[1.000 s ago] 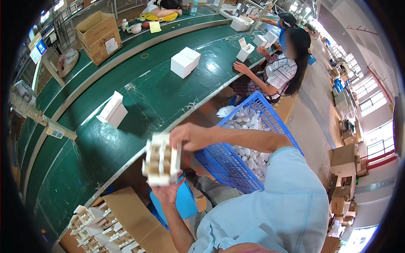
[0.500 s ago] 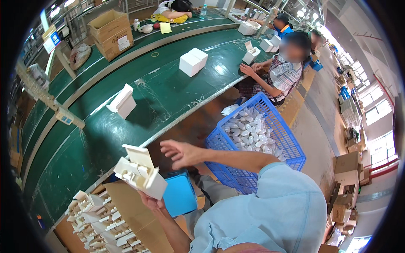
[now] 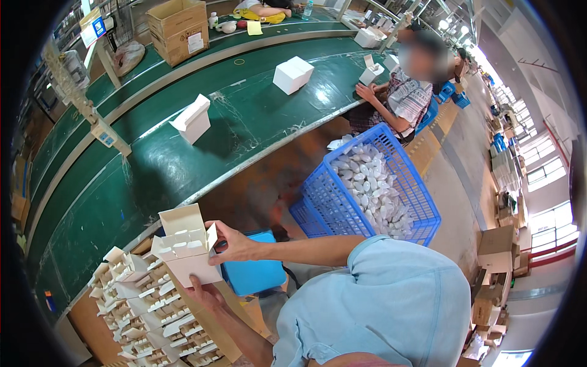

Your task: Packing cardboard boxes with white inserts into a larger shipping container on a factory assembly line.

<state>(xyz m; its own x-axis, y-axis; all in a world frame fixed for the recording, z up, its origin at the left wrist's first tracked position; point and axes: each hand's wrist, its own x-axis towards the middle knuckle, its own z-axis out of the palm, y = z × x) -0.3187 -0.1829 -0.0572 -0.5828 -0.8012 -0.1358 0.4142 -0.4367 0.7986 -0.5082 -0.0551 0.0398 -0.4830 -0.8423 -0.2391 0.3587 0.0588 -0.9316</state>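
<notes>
At the far left of the frame a green conveyor belt [image 3: 153,165] curves from lower left toward the upper right. At lower left, below the belt, a brown carton [image 3: 137,312] holds rows of folded white boxes with their flaps up.

Just right of that carton, low and left of centre, you hold one open white box [image 3: 186,248] above it. Its lid flap stands up and its small side flaps are spread. Your left hand [image 3: 205,292] supports the box from underneath, fingers curled against its bottom edge. Your right hand [image 3: 235,246] reaches across from the right and grips the box's right side, thumb on top near the flaps. Both hands are closed on the box.

Judging by the raised flaps, you seem to be in the middle of shaping this box. The next move would call for keeping the bottom steady with the left hand while the right hand works the loose flaps, without crushing the thin card.

Right of your hands, a blue stool [image 3: 254,275] shows beneath your right forearm. Further right, at centre, a blue plastic basket [image 3: 422,208] is filled with small white bagged pieces. On the belt in the upper half lie two more white boxes [image 3: 192,119], and a seated co-worker [image 3: 403,101] works at the upper right.
</notes>
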